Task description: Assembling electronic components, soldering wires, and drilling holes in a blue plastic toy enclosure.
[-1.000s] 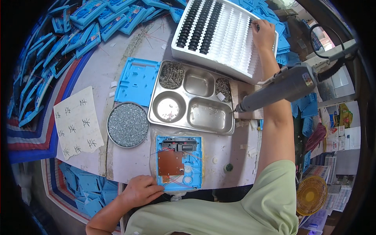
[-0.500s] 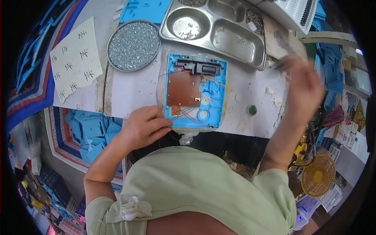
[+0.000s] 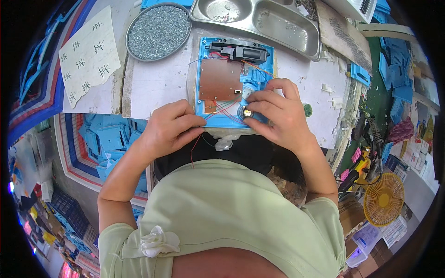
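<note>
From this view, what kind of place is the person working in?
Probably a small electronics assembly workshop. A blue plastic casing with a brown circuit board and thin wires lies under both hands, a round tray of screws stands beside it, and more blue casings are piled below the bench.

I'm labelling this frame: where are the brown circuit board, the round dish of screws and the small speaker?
brown circuit board [image 3: 220, 79], head view, middle of its bare face.
round dish of screws [image 3: 159, 30], head view, centre of the screw heap.
small speaker [image 3: 246, 112], head view, shiny centre.
</note>
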Available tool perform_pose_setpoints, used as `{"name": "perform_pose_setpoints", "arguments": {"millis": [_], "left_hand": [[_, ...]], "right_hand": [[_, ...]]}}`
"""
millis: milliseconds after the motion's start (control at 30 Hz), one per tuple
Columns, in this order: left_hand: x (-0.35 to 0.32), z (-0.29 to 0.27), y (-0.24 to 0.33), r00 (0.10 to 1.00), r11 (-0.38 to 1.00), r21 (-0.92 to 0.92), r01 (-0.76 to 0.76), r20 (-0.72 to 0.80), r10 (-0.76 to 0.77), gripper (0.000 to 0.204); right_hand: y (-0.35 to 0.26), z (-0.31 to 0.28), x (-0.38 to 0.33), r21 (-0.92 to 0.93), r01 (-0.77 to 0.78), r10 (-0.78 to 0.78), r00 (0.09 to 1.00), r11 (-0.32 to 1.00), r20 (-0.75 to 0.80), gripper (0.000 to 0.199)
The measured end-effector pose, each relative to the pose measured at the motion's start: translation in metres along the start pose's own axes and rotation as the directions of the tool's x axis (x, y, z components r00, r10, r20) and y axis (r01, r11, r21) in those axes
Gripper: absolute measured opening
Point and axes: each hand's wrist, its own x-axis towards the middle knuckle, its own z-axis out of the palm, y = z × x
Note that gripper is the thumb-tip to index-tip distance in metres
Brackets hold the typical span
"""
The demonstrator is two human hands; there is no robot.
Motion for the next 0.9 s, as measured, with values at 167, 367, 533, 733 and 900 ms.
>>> {"name": "perform_pose_setpoints", "arguments": {"millis": [167, 367, 533, 733, 900], "left_hand": [[0.002, -0.002, 0.001, 0.999, 1.000, 0.016, -0.021, 0.030, 0.021, 0.024], [0.007, -0.011, 0.015, 0.989, 0.996, 0.072, 0.044, 0.136, -0.053, 0.023], [0.058, -0.047, 0.028, 0.950, 1.000, -0.001, -0.004, 0.311, 0.004, 0.020], [0.208, -0.023, -0.001, 0.996, 0.974, 0.221, -0.057, 0.085, 0.039, 0.014], [0.304, 0.058, -0.035, 0.970, 0.841, 0.508, -0.188, 0.228, 0.080, 0.025]], "right_hand": [[-0.001, -0.003, -0.003, 0.007, 0.014, -0.014, 1.000, 1.000, -0.016, 0.027], [0.051, -0.076, -0.041, -0.197, -0.387, 0.340, 0.910, 0.901, -0.236, 0.029], [0.109, -0.083, -0.066, -0.398, -0.537, 0.525, 0.838, 0.744, -0.151, 0.040], [0.114, -0.090, -0.050, -0.170, -0.637, 0.566, 0.756, 0.752, -0.328, 0.022], [0.092, -0.093, -0.047, 0.293, -0.633, 0.688, 0.575, 0.717, -0.442, 0.016]]}}
